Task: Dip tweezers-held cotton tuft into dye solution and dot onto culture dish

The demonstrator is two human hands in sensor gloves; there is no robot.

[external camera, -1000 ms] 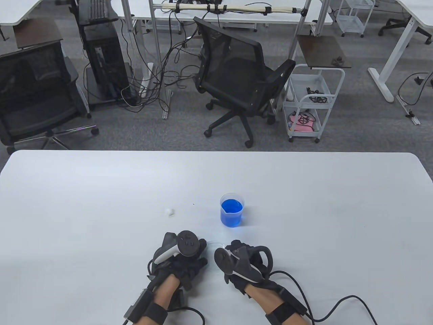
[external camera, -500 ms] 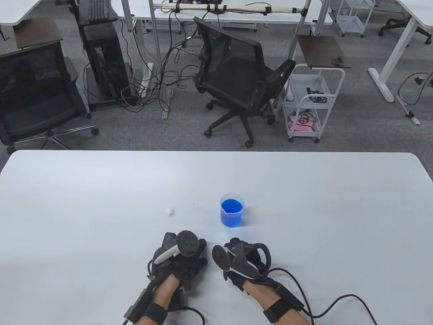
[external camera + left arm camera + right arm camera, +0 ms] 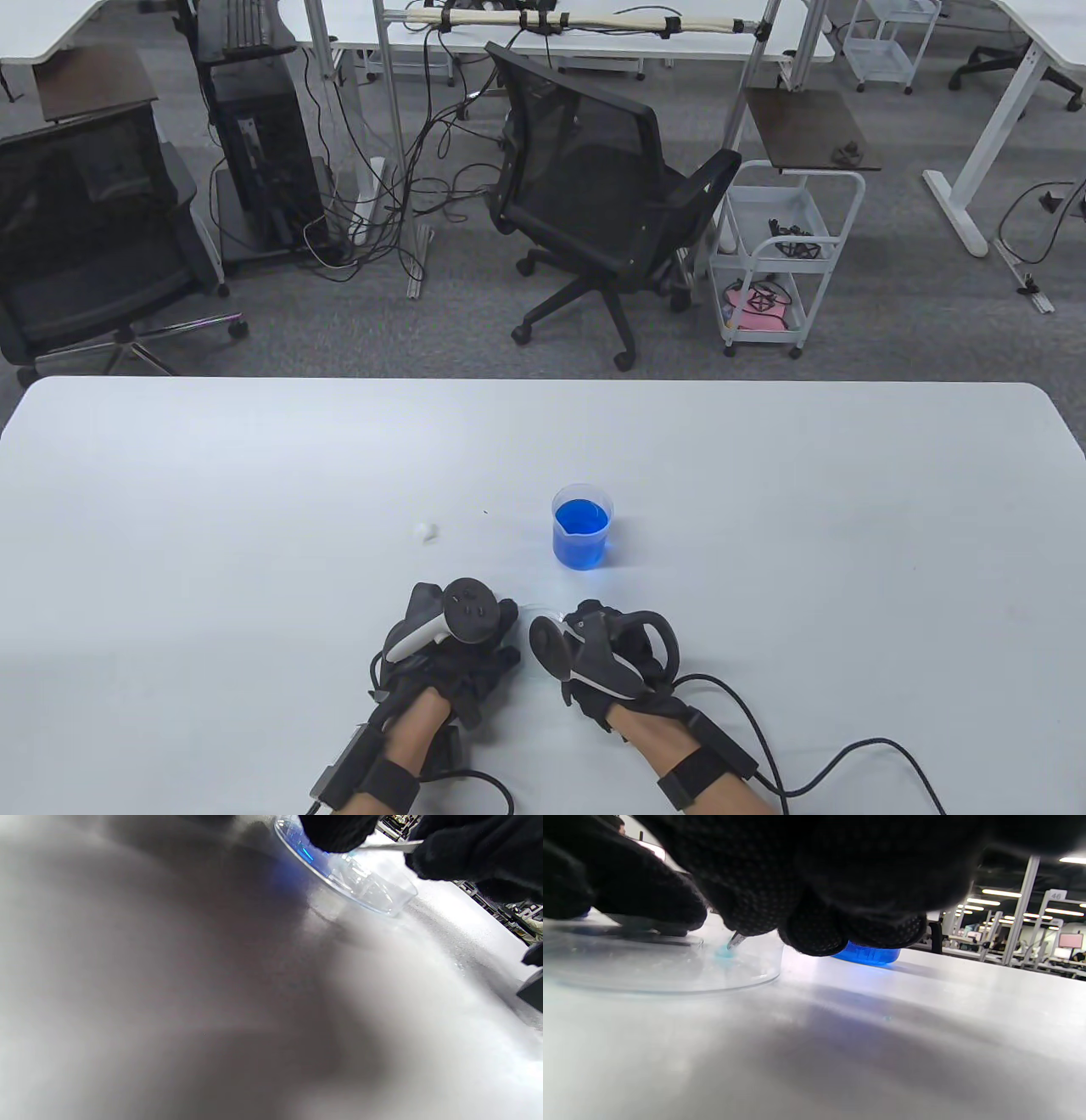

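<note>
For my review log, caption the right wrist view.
Right hand dots dyed tuft with tweezers into culture dish.

Count on table point(image 3: 254, 475): 1 beaker point(image 3: 582, 526) of blue dye. 1 clear dish point(image 3: 670, 971). 1 pair of tweezers point(image 3: 736, 940), tip carrying 1 blue-stained tuft point(image 3: 725, 952). 1 loose white tuft point(image 3: 425, 531). 2 gloved hands: left point(image 3: 458, 645), right point(image 3: 607, 649). Beyond table: 2 office chairs, 2 wire carts.
</note>
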